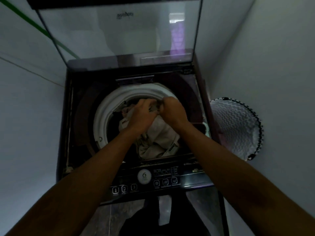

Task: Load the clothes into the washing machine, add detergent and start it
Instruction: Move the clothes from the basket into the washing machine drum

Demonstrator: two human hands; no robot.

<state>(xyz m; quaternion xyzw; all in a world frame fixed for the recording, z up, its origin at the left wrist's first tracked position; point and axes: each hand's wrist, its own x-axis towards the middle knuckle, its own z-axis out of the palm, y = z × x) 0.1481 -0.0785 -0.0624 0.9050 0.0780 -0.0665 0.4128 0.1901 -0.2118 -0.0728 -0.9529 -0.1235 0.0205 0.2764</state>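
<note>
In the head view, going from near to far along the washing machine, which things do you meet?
control panel → pale clothes in the drum → left hand and right hand gripping a cloth → raised glass lid.

The washing machine (68, 116) drum holds pale clothes (160, 133); a basket (238, 126) stands beside.

I am seeing a washing machine (71, 106) whose dark casing is looking like glossy plastic or enamelled metal; I cannot tell which. Its raised lid (119, 31), in the upper middle of the frame, is showing as clear, smooth glass throwing back reflections. The drum rim (102, 114) is looking like smooth white plastic. The clothes (160, 133) inside are showing as soft, matt, crumpled pale cloth. The control panel (153, 181) at lower centre is gleaming, glossy and dark. The laundry basket (237, 126) at right is appearing as zigzag-patterned fabric.
</note>
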